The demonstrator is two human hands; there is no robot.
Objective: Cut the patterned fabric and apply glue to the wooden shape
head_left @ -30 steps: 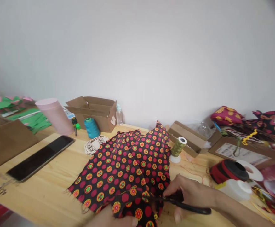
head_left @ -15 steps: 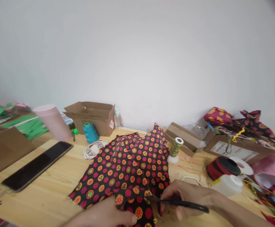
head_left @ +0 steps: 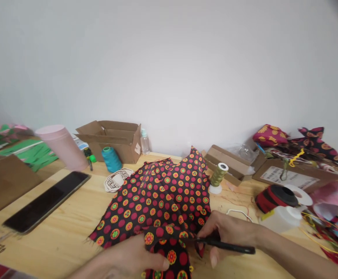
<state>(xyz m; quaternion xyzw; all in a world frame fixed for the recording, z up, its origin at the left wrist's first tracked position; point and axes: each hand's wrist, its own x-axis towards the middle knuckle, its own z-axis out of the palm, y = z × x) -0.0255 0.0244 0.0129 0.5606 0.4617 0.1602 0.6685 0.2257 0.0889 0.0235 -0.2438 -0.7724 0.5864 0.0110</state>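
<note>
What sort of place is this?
Likely a sewing or craft workroom: the left hand holds patterned fabric, the right hand a black tool, near a teal thread cone and a gold thread cone.

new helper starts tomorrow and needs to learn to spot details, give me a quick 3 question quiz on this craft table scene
1. True or false: the dark phone lies flat on the wooden table, apart from the dotted fabric.
2. What does the right hand hold? A) a thin black tool B) a pink cup C) a clear bottle
3. Which thing does the left hand touch?

Key
1. True.
2. A.
3. The dotted fabric, at its near edge.
</note>
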